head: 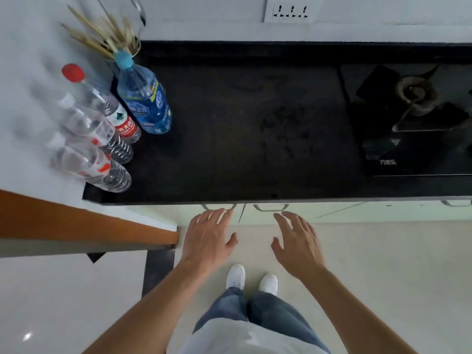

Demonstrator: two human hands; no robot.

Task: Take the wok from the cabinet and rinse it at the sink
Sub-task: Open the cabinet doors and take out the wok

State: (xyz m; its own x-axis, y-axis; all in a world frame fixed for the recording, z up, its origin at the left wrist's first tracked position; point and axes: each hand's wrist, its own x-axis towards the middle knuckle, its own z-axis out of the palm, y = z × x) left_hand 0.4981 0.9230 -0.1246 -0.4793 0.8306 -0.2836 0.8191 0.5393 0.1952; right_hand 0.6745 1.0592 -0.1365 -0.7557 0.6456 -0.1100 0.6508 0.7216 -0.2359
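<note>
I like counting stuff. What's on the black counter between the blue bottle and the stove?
Nothing stands there. In the head view, the countertop between the blue bottle and the stove is bare, showing only faint smudges.

The black countertop (242, 129) lies bare across its middle. Four plastic bottles (107, 123) and a holder of chopsticks (102, 34) crowd the countertop's left end; a gas burner (416, 95) occupies its right end. Below the countertop's front edge, two cabinet handles (245, 206) sit unblocked.
</note>
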